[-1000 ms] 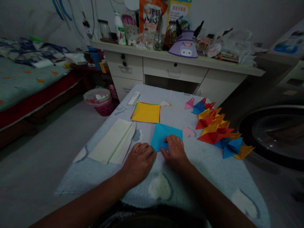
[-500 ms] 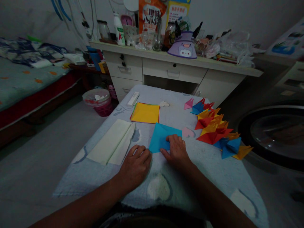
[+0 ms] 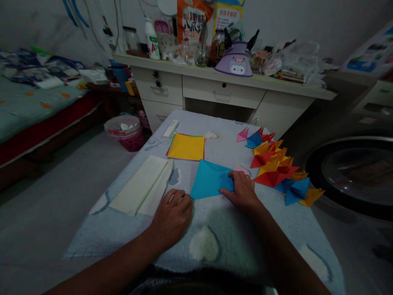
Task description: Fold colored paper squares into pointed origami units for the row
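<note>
A sheet of blue origami paper (image 3: 208, 180) lies on the cloth-covered table in front of me, folded, with a crease line across its upper part. My left hand (image 3: 176, 211) rests at its lower left corner, fingers curled and pressed down there; the fingertips are partly hidden. At the paper's right edge is my right hand (image 3: 242, 188), with thumb and fingers closed on that edge. Beyond the blue sheet sits a stack of square coloured paper (image 3: 186, 147), yellow on top. Several folded paper cranes (image 3: 276, 170) in red, yellow, blue and pink stand in rows on the right.
Left of my hands lies a folded pale sheet (image 3: 141, 184). A small white box-like object (image 3: 170, 128) is near the table's far left corner. Behind stands a white desk (image 3: 159, 84) crowded with jars and bags. A pink bin (image 3: 130, 139) is on the floor.
My right hand has slid rightward along the blue paper to its right edge, uncovering more of the sheet. My left hand stays at the left corner. The view has shifted slightly.
</note>
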Action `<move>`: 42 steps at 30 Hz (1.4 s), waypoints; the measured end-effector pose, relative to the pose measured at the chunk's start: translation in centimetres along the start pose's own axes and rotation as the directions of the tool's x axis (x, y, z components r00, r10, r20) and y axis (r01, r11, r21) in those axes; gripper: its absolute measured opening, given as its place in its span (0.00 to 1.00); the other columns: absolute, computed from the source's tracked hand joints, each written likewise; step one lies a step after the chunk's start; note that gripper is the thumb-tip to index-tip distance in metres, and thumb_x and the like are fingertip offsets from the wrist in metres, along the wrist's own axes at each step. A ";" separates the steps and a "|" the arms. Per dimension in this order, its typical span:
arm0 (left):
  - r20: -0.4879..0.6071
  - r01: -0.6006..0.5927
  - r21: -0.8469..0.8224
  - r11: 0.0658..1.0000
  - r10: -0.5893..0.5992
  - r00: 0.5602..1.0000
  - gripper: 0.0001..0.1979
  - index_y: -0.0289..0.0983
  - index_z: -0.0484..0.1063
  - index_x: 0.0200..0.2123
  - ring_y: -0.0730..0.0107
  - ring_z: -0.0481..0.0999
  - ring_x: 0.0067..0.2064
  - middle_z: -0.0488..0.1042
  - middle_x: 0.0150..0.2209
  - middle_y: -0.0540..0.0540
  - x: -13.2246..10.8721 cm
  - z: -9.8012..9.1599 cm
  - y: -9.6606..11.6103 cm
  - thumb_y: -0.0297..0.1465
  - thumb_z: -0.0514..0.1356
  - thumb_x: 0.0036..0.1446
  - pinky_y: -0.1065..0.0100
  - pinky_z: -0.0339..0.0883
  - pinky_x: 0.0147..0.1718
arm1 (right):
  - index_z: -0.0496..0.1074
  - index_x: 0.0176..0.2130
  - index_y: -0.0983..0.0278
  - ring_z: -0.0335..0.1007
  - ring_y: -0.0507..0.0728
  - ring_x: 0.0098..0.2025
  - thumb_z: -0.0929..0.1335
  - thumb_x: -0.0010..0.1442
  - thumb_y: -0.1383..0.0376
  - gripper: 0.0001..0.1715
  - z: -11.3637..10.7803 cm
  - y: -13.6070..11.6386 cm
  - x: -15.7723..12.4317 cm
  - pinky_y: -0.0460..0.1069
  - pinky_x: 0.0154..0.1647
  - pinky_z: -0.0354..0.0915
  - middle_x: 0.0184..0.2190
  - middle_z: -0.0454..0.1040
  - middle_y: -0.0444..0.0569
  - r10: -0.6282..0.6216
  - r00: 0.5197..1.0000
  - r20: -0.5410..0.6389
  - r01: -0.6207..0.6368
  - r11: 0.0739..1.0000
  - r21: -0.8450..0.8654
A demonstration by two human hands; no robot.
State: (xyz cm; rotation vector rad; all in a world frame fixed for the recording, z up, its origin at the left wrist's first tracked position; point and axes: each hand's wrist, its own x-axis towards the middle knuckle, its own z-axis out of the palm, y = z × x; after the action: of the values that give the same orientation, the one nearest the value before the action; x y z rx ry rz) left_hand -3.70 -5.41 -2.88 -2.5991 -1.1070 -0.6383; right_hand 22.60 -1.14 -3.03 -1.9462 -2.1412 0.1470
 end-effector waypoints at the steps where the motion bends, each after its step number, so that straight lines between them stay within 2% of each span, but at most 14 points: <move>1: -0.007 0.000 -0.002 1.000 0.000 1.000 0.06 0.36 0.74 0.33 0.60 0.68 0.40 0.72 0.32 0.46 0.0 0.0 0.0 0.24 0.56 0.59 0.56 0.59 0.47 | 0.64 0.51 0.62 0.62 0.65 0.47 0.70 0.53 0.50 0.31 0.0 0.3 0.0 0.55 0.42 0.55 0.47 0.67 0.55 0.002 1.000 -0.003 -0.002 1.000 -0.004; 7: 0.001 0.006 -0.012 1.000 -0.006 1.000 0.06 0.36 0.74 0.33 0.59 0.68 0.41 0.72 0.32 0.45 -0.1 0.1 -0.1 0.25 0.57 0.59 0.55 0.60 0.47 | 0.65 0.52 0.61 0.63 0.66 0.49 0.71 0.52 0.52 0.32 -0.3 2.0 0.0 0.56 0.44 0.57 0.47 0.67 0.55 -0.011 1.000 -0.014 0.011 1.000 -0.010; 13: 0.017 0.010 -0.026 1.000 -0.010 1.000 0.07 0.37 0.74 0.32 0.60 0.67 0.40 0.72 0.32 0.45 0.1 -0.1 -0.2 0.25 0.57 0.58 0.54 0.60 0.47 | 0.64 0.52 0.62 0.62 0.65 0.50 0.71 0.52 0.57 0.30 -1.1 2.8 0.1 0.57 0.48 0.57 0.50 0.67 0.55 0.005 0.999 0.050 -0.010 0.996 0.091; 18: 0.096 0.029 -0.018 0.999 -0.027 0.995 0.08 0.37 0.72 0.27 0.60 0.66 0.39 0.70 0.31 0.45 1.1 -0.4 -0.4 0.26 0.58 0.58 0.53 0.61 0.46 | 0.66 0.49 0.61 0.63 0.62 0.50 0.68 0.53 0.62 0.22 -1.2 3.2 0.2 0.56 0.48 0.57 0.49 0.69 0.52 0.006 0.999 0.033 -0.012 0.984 0.176; 22: 0.178 0.085 -0.035 0.996 -0.077 0.981 0.08 0.37 0.72 0.25 0.57 0.67 0.41 0.71 0.32 0.45 2.7 -0.9 -0.3 0.29 0.59 0.58 0.51 0.61 0.46 | 0.68 0.44 0.62 0.63 0.60 0.46 0.66 0.54 0.64 0.15 -0.8 2.9 0.5 0.56 0.48 0.58 0.44 0.70 0.50 0.043 0.998 -0.041 -0.031 0.964 0.264; 25: 0.185 0.117 -0.072 0.990 -0.102 0.977 0.04 0.37 0.73 0.33 0.54 0.67 0.44 0.72 0.36 0.44 4.3 -1.2 0.0 0.30 0.60 0.57 0.51 0.61 0.46 | 0.70 0.41 0.62 0.63 0.60 0.45 0.64 0.55 0.65 0.12 -0.7 2.3 0.7 0.55 0.48 0.60 0.42 0.70 0.50 0.018 0.993 -0.113 0.020 0.944 0.330; 26: 0.204 0.132 -0.108 0.985 -0.108 0.973 0.05 0.37 0.73 0.37 0.54 0.67 0.45 0.72 0.38 0.43 4.8 -1.2 0.1 0.31 0.60 0.57 0.52 0.62 0.45 | 0.70 0.40 0.62 0.63 0.60 0.45 0.63 0.56 0.66 0.11 -0.7 2.0 0.7 0.55 0.48 0.60 0.41 0.70 0.50 0.010 0.991 -0.135 0.037 0.939 0.341; 28: 0.222 0.158 -0.194 0.968 -0.114 0.968 0.15 0.37 0.69 0.47 0.56 0.68 0.44 0.72 0.43 0.42 5.7 -0.8 0.4 0.32 0.62 0.56 0.55 0.64 0.42 | 0.70 0.39 0.62 0.63 0.60 0.45 0.62 0.57 0.66 0.10 -0.8 1.5 0.7 0.55 0.49 0.60 0.40 0.70 0.50 0.004 0.985 -0.171 0.058 0.934 0.354; 30: 0.243 0.180 -0.269 0.946 -0.114 0.963 0.23 0.36 0.64 0.53 0.57 0.69 0.46 0.71 0.47 0.41 6.6 -0.1 0.6 0.32 0.63 0.54 0.57 0.66 0.44 | 0.71 0.37 0.62 0.64 0.60 0.45 0.62 0.59 0.65 0.09 -1.0 1.1 0.7 0.55 0.49 0.60 0.38 0.70 0.50 -0.002 0.981 -0.192 0.072 0.931 0.359; 33: 0.283 0.222 -0.336 0.915 -0.126 0.951 0.28 0.34 0.62 0.56 0.57 0.71 0.48 0.73 0.48 0.40 7.7 1.2 0.8 0.31 0.64 0.53 0.59 0.67 0.45 | 0.70 0.34 0.61 0.65 0.59 0.46 0.59 0.64 0.63 0.13 -1.0 1.0 0.8 0.56 0.52 0.59 0.38 0.72 0.50 -0.044 0.979 -0.201 0.115 0.927 0.357; 35: 0.331 0.263 -0.394 0.880 -0.132 0.935 0.28 0.35 0.62 0.56 0.59 0.72 0.45 0.75 0.45 0.43 8.3 1.9 0.9 0.30 0.64 0.53 0.61 0.67 0.42 | 0.71 0.38 0.61 0.64 0.59 0.50 0.58 0.65 0.63 0.14 -0.5 1.2 1.0 0.57 0.56 0.57 0.43 0.73 0.51 -0.061 0.978 -0.200 0.131 0.926 0.355; 38: 0.359 0.281 -0.432 0.857 -0.123 0.925 0.20 0.38 0.69 0.50 0.62 0.73 0.42 0.77 0.41 0.46 8.6 2.4 1.0 0.24 0.62 0.53 0.64 0.66 0.40 | 0.66 0.54 0.63 0.56 0.62 0.61 0.58 0.65 0.63 0.20 0.3 1.6 1.2 0.60 0.61 0.52 0.54 0.69 0.55 -0.051 0.983 -0.176 0.107 0.938 0.329; 40: 0.340 0.233 -0.431 0.872 -0.083 0.937 0.14 0.39 0.73 0.43 0.63 0.72 0.41 0.77 0.38 0.48 8.5 2.2 1.1 0.22 0.61 0.53 0.65 0.65 0.39 | 0.62 0.59 0.64 0.51 0.63 0.64 0.58 0.65 0.63 0.25 0.7 1.6 1.3 0.62 0.62 0.50 0.57 0.67 0.56 -0.062 0.987 -0.148 0.106 0.945 0.310; 42: 0.311 0.160 -0.418 0.894 -0.025 0.950 0.09 0.40 0.75 0.37 0.64 0.71 0.38 0.77 0.35 0.49 8.3 1.8 1.2 0.22 0.60 0.55 0.66 0.63 0.37 | 0.61 0.60 0.63 0.52 0.63 0.64 0.58 0.64 0.64 0.25 0.6 1.5 1.3 0.62 0.62 0.50 0.57 0.67 0.55 -0.071 0.987 -0.141 0.113 0.942 0.316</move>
State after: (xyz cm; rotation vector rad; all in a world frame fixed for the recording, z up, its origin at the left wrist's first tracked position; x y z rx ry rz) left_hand 2.82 -0.35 -0.47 -3.1294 -1.3129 -0.5824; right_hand 23.82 0.36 -3.83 -1.6222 -1.9767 0.3253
